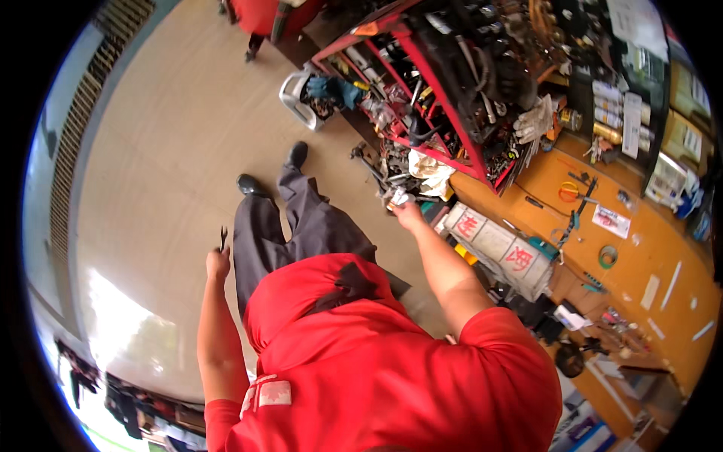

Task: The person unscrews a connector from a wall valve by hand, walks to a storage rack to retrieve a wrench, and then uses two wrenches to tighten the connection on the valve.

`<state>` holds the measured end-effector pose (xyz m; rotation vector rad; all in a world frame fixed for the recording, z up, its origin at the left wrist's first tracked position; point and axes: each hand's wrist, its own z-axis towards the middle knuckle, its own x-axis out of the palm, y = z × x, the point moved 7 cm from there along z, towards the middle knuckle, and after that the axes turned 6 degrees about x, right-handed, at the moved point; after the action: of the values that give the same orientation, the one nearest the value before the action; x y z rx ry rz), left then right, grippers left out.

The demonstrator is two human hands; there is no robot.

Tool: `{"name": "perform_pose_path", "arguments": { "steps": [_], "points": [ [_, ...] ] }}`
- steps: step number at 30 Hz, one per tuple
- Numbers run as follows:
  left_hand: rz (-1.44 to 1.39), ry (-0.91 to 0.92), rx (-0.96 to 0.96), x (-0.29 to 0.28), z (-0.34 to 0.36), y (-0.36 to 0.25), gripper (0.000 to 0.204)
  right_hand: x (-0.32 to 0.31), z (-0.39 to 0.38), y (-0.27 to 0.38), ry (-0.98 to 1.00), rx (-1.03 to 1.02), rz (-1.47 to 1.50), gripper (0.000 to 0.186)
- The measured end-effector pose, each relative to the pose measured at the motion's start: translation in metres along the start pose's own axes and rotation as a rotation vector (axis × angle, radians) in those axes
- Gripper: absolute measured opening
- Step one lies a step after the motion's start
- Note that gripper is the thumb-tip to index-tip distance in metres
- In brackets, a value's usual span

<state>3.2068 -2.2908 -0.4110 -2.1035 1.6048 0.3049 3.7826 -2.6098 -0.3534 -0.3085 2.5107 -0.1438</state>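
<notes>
My left hand [218, 261] hangs out from my left side, closed on a slim, dark pliers-like tool [223, 238] that points upward over the bare floor. My right hand [408, 213] reaches forward beside my right leg, fingers closed at a small pale object [399, 197] whose kind I cannot make out. Just beyond that hand are a heap of dark metal parts [369, 167] and crumpled cream cloth [429, 169]; a pale box with red markings [493, 241] lies to its right.
A red-framed tool cart [478, 139] full of tools stands front right, near a white plastic stool [294, 98] with blue gloves. An orange-topped workbench [648, 248] runs along my right, holding tools and tape. A floor grate [90, 105] runs along the left. Something red [275, 15] stands far ahead.
</notes>
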Motion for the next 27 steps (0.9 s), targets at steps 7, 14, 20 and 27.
{"name": "perform_pose_path", "arguments": {
  "steps": [7,14,20,27],
  "points": [
    [0.108,0.102,0.177,0.078,0.016,-0.101,0.03,-0.083,0.034,0.036,-0.48,-0.035,-0.185,0.053],
    [0.109,-0.044,0.163,0.171,0.022,-0.074,0.024,-0.131,0.078,0.16,-0.791,-0.066,-0.143,0.086],
    [0.049,-0.043,0.095,0.205,0.023,-0.072,0.026,-0.154,0.11,0.209,-1.073,-0.108,-0.155,0.101],
    [0.095,-0.068,0.081,0.213,0.025,-0.085,0.023,-0.163,0.142,0.215,-1.005,-0.208,-0.23,0.083]
  ]
}}
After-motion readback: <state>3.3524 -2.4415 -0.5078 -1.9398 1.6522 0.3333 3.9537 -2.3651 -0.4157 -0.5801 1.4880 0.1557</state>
